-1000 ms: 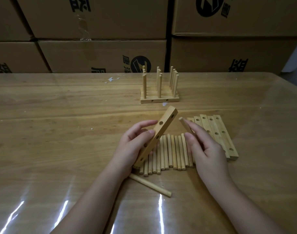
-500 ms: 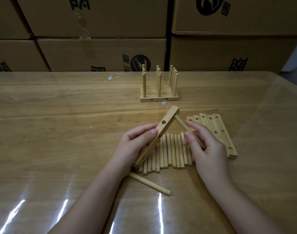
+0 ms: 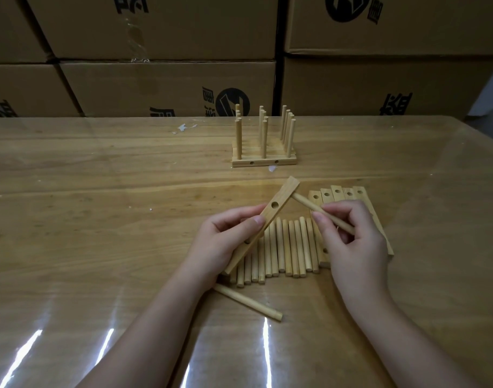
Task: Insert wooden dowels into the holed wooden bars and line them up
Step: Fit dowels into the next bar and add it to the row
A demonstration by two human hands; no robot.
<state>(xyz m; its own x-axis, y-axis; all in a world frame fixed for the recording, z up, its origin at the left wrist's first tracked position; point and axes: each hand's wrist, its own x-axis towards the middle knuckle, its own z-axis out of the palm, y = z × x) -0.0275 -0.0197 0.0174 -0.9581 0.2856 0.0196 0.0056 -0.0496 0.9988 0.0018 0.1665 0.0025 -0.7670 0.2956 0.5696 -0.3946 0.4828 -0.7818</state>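
My left hand [image 3: 223, 242] grips a holed wooden bar [image 3: 279, 203], tilted with its far end raised. My right hand [image 3: 351, 242] pinches a dowel [image 3: 309, 205] whose far tip meets the bar's upper end at its right face. Under both hands lies a row of several loose dowels [image 3: 290, 247]. Several bare holed bars [image 3: 340, 194] lie side by side to the right, partly hidden by my right hand. Farther back stand finished bars with upright dowels [image 3: 263, 152], lined up together.
One stray dowel [image 3: 248, 302] lies slanted near my left wrist. The wooden table [image 3: 99, 219] has a glossy clear cover. Stacked cardboard boxes [image 3: 167, 82] wall off the far edge. White scraps [image 3: 183, 127] lie at the back.
My right hand brought the dowel up and left until its tip reached the upper end of the bar. My left hand raised the bar slightly.
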